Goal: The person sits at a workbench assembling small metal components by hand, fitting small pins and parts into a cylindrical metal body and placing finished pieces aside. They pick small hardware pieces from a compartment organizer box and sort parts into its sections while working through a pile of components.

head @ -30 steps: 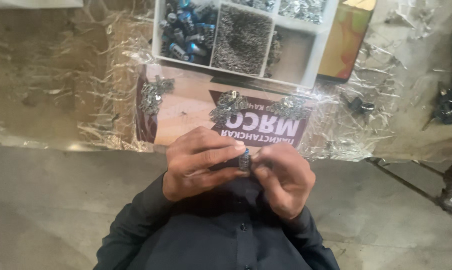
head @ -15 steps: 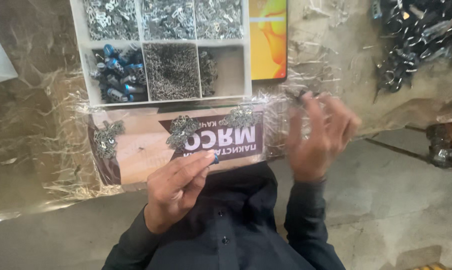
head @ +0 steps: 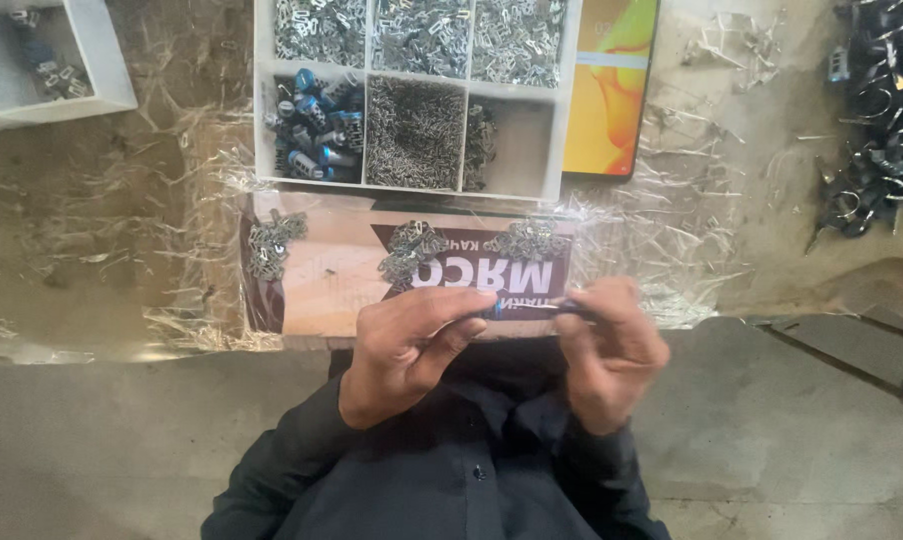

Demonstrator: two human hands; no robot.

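Note:
My left hand (head: 412, 345) and my right hand (head: 612, 350) meet in front of my chest, over the near edge of a brown cardboard sheet (head: 332, 280). My left fingertips pinch a small blue cylindrical part (head: 492, 309). A thin dark metal piece (head: 570, 311) runs from it into my right fingers, which are closed on it. Three small heaps of metal clips lie on the cardboard: a left heap (head: 270, 245), a middle heap (head: 412, 250) and a right heap (head: 529, 240).
A white compartment box (head: 262, 120) behind the cardboard holds metal clips, blue cylinders (head: 317, 135) and fine pins (head: 412, 130). A yellow-orange flat packet (head: 612, 90) lies beside it. Another white tray (head: 102, 70) sits far left. Dark metal parts (head: 877, 130) are piled at the right.
Half a second ago my right hand was raised and spread to the right. It has come back to meet my left hand, and both now grip the small assembly.

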